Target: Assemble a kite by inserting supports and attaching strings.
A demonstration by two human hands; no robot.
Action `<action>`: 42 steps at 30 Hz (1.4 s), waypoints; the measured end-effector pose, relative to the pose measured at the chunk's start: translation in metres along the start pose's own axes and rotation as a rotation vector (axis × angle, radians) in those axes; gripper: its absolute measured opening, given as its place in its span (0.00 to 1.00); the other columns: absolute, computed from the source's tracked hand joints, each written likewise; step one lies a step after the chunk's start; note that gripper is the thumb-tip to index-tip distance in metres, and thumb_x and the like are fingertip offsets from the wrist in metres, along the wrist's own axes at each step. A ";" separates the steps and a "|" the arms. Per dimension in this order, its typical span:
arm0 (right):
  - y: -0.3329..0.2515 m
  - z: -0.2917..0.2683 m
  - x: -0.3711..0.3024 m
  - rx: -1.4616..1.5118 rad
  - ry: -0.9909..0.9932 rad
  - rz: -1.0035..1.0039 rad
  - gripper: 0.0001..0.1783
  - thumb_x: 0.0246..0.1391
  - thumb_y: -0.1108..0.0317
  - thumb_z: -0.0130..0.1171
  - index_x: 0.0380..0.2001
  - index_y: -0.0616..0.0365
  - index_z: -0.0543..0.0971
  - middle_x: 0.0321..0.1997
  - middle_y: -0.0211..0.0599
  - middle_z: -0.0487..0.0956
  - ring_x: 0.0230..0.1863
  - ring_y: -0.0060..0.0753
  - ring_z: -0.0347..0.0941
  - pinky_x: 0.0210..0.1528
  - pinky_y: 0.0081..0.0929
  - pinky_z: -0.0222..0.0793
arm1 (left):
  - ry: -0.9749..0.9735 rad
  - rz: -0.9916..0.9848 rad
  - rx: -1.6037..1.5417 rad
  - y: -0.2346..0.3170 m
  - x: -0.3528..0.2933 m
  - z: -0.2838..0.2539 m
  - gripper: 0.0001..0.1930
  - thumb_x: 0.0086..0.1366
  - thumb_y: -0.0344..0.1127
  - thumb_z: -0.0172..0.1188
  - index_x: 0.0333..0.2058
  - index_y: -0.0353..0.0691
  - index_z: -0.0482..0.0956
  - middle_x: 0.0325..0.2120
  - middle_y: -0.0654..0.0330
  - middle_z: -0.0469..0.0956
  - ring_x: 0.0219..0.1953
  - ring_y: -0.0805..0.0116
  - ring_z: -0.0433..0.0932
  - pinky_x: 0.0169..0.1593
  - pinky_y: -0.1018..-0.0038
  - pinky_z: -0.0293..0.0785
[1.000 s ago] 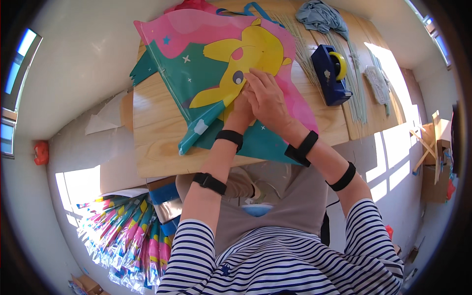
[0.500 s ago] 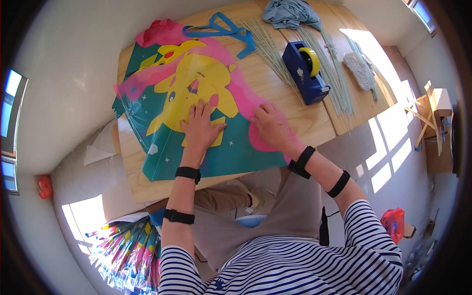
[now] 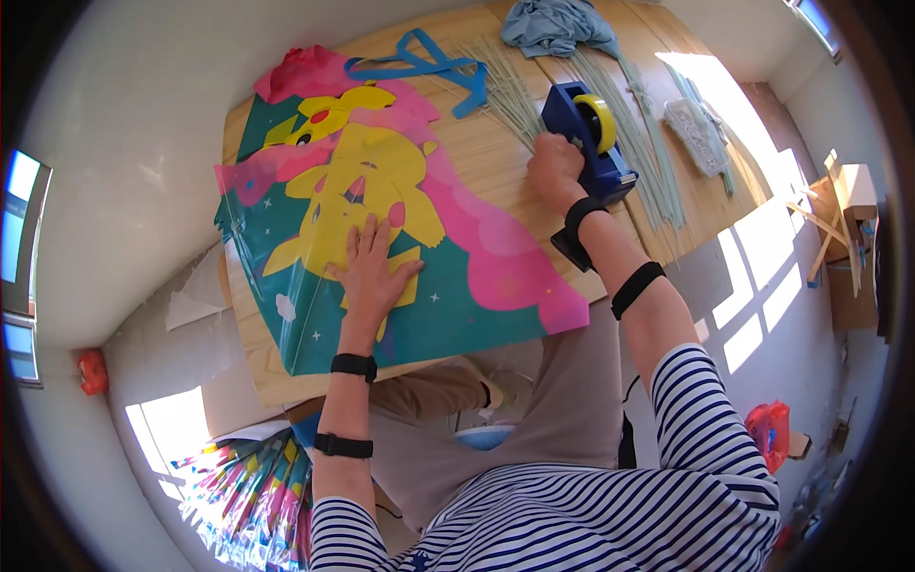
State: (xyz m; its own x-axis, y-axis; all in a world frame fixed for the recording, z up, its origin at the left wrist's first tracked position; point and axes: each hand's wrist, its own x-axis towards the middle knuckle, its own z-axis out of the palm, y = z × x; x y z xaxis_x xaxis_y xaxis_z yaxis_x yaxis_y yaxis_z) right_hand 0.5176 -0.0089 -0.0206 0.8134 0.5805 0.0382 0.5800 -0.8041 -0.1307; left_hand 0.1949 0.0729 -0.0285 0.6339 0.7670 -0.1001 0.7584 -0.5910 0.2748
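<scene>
A thin printed sheet (image 3: pixel 443 286), green and pink with large yellow cartoon figures, lies across the left of the wooden table. My left hand (image 3: pixel 370 276) presses flat on it, fingers spread, over the lower part of a yellow figure. To the right, my right hand (image 3: pixel 556 172) is closed at the left side of a dark blue tape dispenser (image 3: pixel 602 179) carrying a roll of yellow tape (image 3: pixel 599 122). Its fingers are curled and the tips are hidden, so what they grip cannot be made out. Blue ribbon (image 3: pixel 419 67) lies by the sheet's far edge.
Long thin pale rods (image 3: pixel 648 157) lie beside the dispenser, near a clear plastic box (image 3: pixel 696 136). Crumpled blue-grey cloth (image 3: pixel 558 27) sits at the table's far side. Below left is a pile of shiny, colourful folded packages (image 3: pixel 253 496). Cardboard boxes (image 3: pixel 851 296) stand at right.
My right hand has let go of the sheet's right edge and moved up and right to the tape dispenser. The sheet's right corner now lies uncovered. My left hand stays on the sheet.
</scene>
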 end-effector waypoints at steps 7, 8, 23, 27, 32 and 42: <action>0.006 0.000 0.001 0.113 -0.008 0.053 0.09 0.50 0.71 0.61 0.34 0.60 0.85 0.40 0.53 0.85 0.46 0.57 0.82 0.47 0.43 0.80 | 0.007 0.003 0.001 -0.001 0.000 0.003 0.45 0.58 0.61 0.66 0.71 0.54 0.59 0.74 0.65 0.53 0.76 0.54 0.47 0.62 0.19 0.39; 0.007 0.000 0.001 0.132 0.002 0.064 0.09 0.50 0.71 0.61 0.34 0.61 0.84 0.40 0.54 0.84 0.46 0.57 0.82 0.48 0.43 0.80 | 0.008 0.006 -0.001 0.000 0.000 0.004 0.45 0.58 0.61 0.65 0.71 0.54 0.59 0.74 0.64 0.53 0.76 0.54 0.47 0.62 0.19 0.39; 0.000 -0.036 -0.149 0.731 -0.299 -0.694 0.03 0.50 0.76 0.55 0.29 0.63 0.76 0.29 0.50 0.79 0.33 0.56 0.75 0.34 0.45 0.68 | 0.292 0.121 -0.159 -0.029 -0.040 0.002 0.35 0.58 0.48 0.69 0.63 0.44 0.71 0.70 0.58 0.60 0.73 0.48 0.53 0.68 0.34 0.46; -0.004 -0.030 -0.175 0.688 -0.310 -0.780 0.03 0.50 0.77 0.53 0.29 0.63 0.76 0.29 0.50 0.78 0.34 0.55 0.75 0.35 0.43 0.68 | 0.243 0.124 -0.034 -0.034 -0.071 0.005 0.37 0.58 0.52 0.69 0.64 0.45 0.70 0.70 0.56 0.60 0.74 0.49 0.52 0.69 0.35 0.42; -0.014 -0.045 -0.181 0.730 -0.271 -0.767 0.04 0.50 0.79 0.54 0.31 0.63 0.76 0.28 0.49 0.76 0.32 0.52 0.73 0.35 0.40 0.68 | 0.179 0.200 0.000 -0.006 -0.069 0.016 0.43 0.58 0.62 0.66 0.67 0.48 0.66 0.72 0.57 0.56 0.75 0.46 0.48 0.68 0.30 0.38; -0.001 -0.064 -0.165 0.715 -0.383 -0.747 0.05 0.50 0.81 0.57 0.32 0.66 0.72 0.28 0.43 0.74 0.31 0.40 0.70 0.36 0.34 0.66 | 0.197 0.073 -0.014 0.003 -0.023 0.023 0.36 0.63 0.55 0.63 0.66 0.45 0.67 0.71 0.55 0.58 0.74 0.47 0.49 0.69 0.31 0.42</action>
State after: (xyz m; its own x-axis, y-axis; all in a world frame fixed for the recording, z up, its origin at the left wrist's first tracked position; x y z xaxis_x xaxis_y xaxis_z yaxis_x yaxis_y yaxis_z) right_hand 0.3853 -0.1120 0.0364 0.1289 0.9902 0.0532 0.6595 -0.0455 -0.7503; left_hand 0.1859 0.0473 -0.0472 0.6439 0.7573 0.1094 0.7086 -0.6441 0.2881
